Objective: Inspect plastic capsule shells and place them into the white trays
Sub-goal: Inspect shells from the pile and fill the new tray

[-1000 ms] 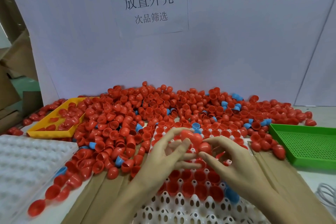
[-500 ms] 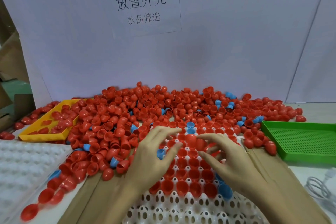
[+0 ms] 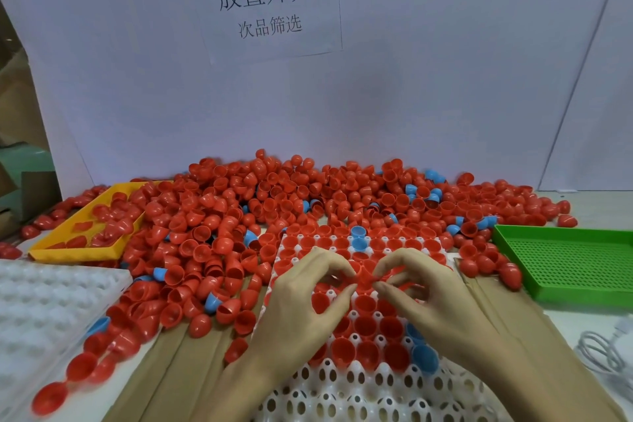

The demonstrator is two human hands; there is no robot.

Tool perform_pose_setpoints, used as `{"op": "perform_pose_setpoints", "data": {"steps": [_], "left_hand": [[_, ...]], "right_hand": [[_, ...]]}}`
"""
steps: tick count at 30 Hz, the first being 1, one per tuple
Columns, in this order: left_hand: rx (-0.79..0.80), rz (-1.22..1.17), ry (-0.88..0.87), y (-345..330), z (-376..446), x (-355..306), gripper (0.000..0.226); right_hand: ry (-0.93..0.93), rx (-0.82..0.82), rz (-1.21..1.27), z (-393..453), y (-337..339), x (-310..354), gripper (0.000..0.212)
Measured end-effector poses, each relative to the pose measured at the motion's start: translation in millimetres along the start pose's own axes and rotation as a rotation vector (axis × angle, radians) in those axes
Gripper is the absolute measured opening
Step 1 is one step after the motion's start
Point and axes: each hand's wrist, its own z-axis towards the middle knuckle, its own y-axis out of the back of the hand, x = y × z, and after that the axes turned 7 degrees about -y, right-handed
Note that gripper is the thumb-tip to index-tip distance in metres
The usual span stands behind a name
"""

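Observation:
A white tray (image 3: 346,387) with round sockets lies in front of me, its far rows filled with red capsule shells and a few blue ones (image 3: 424,358). My left hand (image 3: 301,308) and my right hand (image 3: 438,305) hover over the tray's middle, fingers curled towards each other. Their index fingers and thumbs meet around one red shell (image 3: 364,277) low over the tray; I cannot tell whether it is seated in a socket. Behind the tray spreads a big pile of loose red shells (image 3: 274,202) with blue ones mixed in.
A second white tray (image 3: 41,312) sits at the left edge. A yellow tray (image 3: 44,252) holding some red shells is at the back left, a green mesh tray (image 3: 565,270) at the right. Brown cardboard (image 3: 171,373) lies under the work tray, with a white cable (image 3: 603,353) at the right.
Both hands have come down and closer to the tray, their fingertips drawing together on one shell. The view has shifted slightly.

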Motion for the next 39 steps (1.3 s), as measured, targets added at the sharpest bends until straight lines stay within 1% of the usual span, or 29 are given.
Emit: {"op": "perform_pose_setpoints", "data": {"steps": [3,7,9,11,13,15,17,20,22,24,26,29,31,36,39], "left_hand": [[-0.003,-0.047,0.006,-1.0,-2.2,-2.5,0.026],[-0.034,-0.249,0.049,-1.7,-1.1,-11.5,0.023],[-0.055,-0.247,0.089,-4.4,-1.5,-14.7,0.023],[-0.054,-0.260,0.149,-7.0,-2.2,-16.8,0.031],[-0.011,-0.278,0.186,-9.3,-2.8,-16.7,0.043],[0.033,-0.248,0.194,-11.7,-3.2,-15.2,0.049],[0.038,-0.200,0.184,-14.2,-3.5,-14.6,0.045],[-0.007,-0.115,0.146,-15.4,-3.6,-16.3,0.032],[-0.046,-0.033,0.117,-12.6,-2.6,-16.9,0.023],[-0.044,-0.005,0.125,-9.7,-0.9,-19.3,0.021],[0.036,0.004,0.115,-12.1,0.0,-25.9,0.021],[0.201,0.042,0.034,-33.1,0.8,-44.5,0.015],[0.245,0.042,0.014,-50.8,1.2,-55.2,0.016],[0.351,0.148,-0.014,-74.7,7.3,-65.2,0.022],[0.411,0.275,-0.070,-81.2,5.6,-71.3,0.027]], "right_hand": [[0.001,-0.002,-0.009,-0.7,2.0,2.4,0.023],[-0.008,0.021,-0.018,-1.6,7.8,7.3,0.023],[0.004,0.035,-0.035,-2.3,9.6,10.3,0.022],[0.015,0.045,-0.065,-2.8,10.6,11.9,0.021],[0.022,0.044,-0.100,-2.8,12.0,11.8,0.021],[0.034,0.045,-0.140,-2.7,13.3,10.9,0.020],[0.050,0.060,-0.169,-3.4,13.3,8.8,0.021],[0.068,0.072,-0.144,-2.8,11.6,6.2,0.027],[0.075,0.017,-0.095,-0.8,9.3,4.6,0.037],[0.081,-0.088,-0.083,2.9,11.2,0.2,0.045],[0.041,-0.175,-0.082,7.2,18.4,-7.2,0.049],[-0.026,-0.270,-0.054,11.0,30.7,-20.6,0.043],[-0.041,-0.316,-0.044,11.4,33.7,-26.5,0.043],[-0.095,-0.337,-0.016,12.0,34.9,-35.3,0.041],[-0.097,-0.355,0.006,13.3,35.4,-37.1,0.042]]}}
